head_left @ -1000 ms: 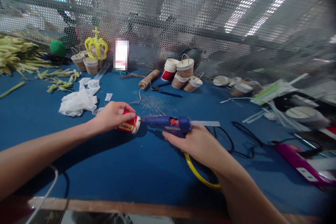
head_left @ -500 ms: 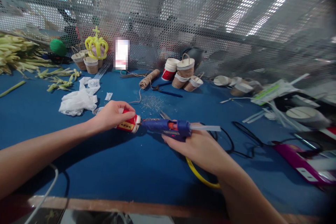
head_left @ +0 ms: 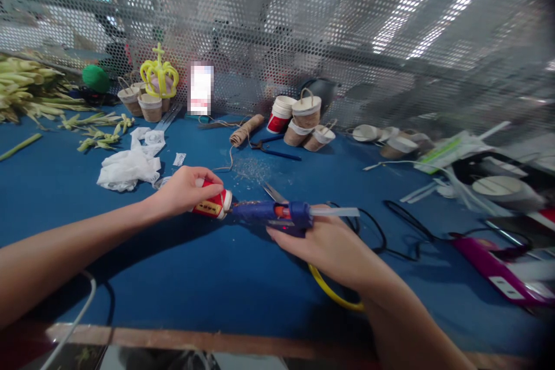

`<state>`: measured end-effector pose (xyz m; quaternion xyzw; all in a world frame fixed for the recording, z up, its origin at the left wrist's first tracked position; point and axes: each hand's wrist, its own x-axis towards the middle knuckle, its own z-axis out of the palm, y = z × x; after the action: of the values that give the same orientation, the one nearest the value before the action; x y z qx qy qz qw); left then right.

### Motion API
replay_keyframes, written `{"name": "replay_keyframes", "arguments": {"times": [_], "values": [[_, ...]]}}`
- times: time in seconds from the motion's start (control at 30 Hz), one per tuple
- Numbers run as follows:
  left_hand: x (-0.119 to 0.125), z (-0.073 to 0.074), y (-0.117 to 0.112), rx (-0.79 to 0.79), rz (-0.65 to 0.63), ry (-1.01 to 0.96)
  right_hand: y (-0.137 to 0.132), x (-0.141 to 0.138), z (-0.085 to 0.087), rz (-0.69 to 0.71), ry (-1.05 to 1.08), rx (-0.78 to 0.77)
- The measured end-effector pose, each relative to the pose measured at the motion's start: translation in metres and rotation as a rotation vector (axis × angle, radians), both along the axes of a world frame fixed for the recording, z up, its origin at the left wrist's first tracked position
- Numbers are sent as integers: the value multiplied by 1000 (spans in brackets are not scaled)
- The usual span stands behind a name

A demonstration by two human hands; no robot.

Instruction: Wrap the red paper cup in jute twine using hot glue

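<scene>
My left hand (head_left: 188, 188) is closed around a small red and white paper cup (head_left: 208, 208) that lies on its side, rim facing right. In my right hand (head_left: 332, 243) is a blue hot glue gun (head_left: 273, 214), its nozzle pointing left at the cup's rim. From the back of the gun sticks a clear glue stick (head_left: 342, 211). A pair of scissors (head_left: 273, 192), partly hidden by the gun, lies just behind it. Below my right hand, a yellow ring-shaped handle (head_left: 332, 289) shows in part.
Behind the cup lie a twine roll (head_left: 246, 130), blue-handled pliers (head_left: 277, 153) and white cloth strips (head_left: 129, 170). Twine-wrapped cups (head_left: 307, 111) stand at the back. A purple power strip (head_left: 489, 269) and black cord (head_left: 407, 251) lie right. A perforated metal screen (head_left: 260, 40) borders the table.
The glue gun has shifted slightly left and down, its nozzle moving lower along the cup's rim. More of the scissors shows. My left hand and the cup have stayed in place.
</scene>
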<state>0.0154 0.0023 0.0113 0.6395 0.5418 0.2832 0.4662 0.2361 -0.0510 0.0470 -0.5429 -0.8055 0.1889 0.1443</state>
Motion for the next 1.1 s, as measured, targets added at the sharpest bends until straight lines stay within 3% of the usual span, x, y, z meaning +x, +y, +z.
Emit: {"name": "replay_keyframes", "arguments": {"times": [0.4, 0.83, 1.1], "values": [[0, -1, 0, 18, -7, 11, 5, 1, -2, -110, 33, 28], [0, -2, 0, 26, -14, 15, 12, 1, -10, -107, 34, 41], [0, -1, 1, 1, 8, 15, 4, 2, -4, -69, 69, 8]]}}
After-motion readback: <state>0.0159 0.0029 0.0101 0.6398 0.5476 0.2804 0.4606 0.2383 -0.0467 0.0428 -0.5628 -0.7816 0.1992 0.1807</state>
